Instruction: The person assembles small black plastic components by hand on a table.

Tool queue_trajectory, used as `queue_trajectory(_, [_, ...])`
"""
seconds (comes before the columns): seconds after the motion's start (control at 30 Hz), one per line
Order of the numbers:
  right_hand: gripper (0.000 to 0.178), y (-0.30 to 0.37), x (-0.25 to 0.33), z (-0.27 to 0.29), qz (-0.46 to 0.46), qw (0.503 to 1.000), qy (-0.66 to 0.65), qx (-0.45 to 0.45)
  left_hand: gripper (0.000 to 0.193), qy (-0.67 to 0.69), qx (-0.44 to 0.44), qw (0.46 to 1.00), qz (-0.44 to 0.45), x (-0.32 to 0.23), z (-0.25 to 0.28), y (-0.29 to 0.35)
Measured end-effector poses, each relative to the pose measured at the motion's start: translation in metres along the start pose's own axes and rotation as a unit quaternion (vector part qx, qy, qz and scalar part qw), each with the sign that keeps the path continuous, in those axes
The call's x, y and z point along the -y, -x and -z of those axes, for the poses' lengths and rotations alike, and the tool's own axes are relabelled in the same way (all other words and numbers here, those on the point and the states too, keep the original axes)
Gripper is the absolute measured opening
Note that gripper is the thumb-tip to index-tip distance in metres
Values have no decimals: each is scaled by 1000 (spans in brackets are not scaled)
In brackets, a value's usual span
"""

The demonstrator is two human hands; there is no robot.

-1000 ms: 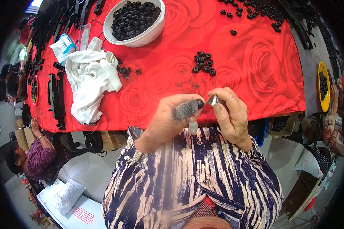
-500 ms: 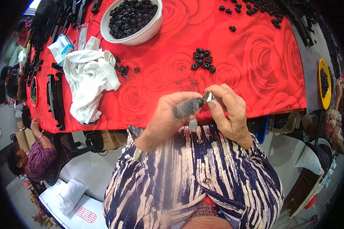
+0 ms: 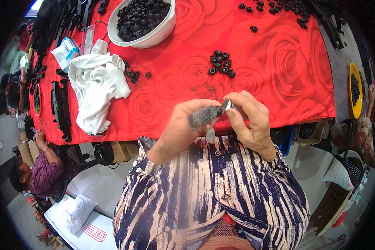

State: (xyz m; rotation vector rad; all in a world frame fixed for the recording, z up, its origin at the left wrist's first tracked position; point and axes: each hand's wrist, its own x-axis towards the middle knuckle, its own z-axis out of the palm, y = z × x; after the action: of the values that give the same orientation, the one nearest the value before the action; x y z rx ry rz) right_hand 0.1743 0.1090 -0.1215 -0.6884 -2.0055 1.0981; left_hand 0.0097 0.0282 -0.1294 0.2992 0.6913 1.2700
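Observation:
In front of my chest, over the table's near edge, both hands meet. My left hand (image 3: pixel 175 127) is closed, with a fuzzy grey covering (image 3: pixel 203 118) over what seems to be a finger. At its tip it pinches a small black round part (image 3: pixel 219 111), mostly hidden by fingers. My right hand (image 3: pixel 252 125) is closed too, thumb and forefinger gripping a small shiny metal blade (image 3: pixel 226 105) against that part. A whitish tip (image 3: pixel 210 136) shows below the left fingers; I cannot make out what it is. Beyond my hands lies a small cluster of black hollow parts (image 3: pixel 219 66).
A white bowl (image 3: pixel 160 38) heaped with black parts stands at the far left of a red rose-patterned tablecloth (image 3: pixel 179 71). Nearer are a white cloth (image 3: pixel 93 83) and black strips (image 3: pixel 60 108). More loose parts (image 3: pixel 287 8) lie far right. A person (image 3: pixel 48 166) sits at left.
My hands stay almost in place, the blade still against the black part. The view has shifted very slightly.

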Motion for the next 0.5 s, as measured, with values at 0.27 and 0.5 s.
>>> queue_trajectory(0.27, [18, 1, -3, 0, -6, 1000, -17, -5, 22, 2, 14, 1000, -11, 1, -1, -2])
queue_trajectory(0.5, [18, 2, -7, 0, -17, 999, -38, -14, 22, -22, -29, 999, -2, 2, -4, -3])
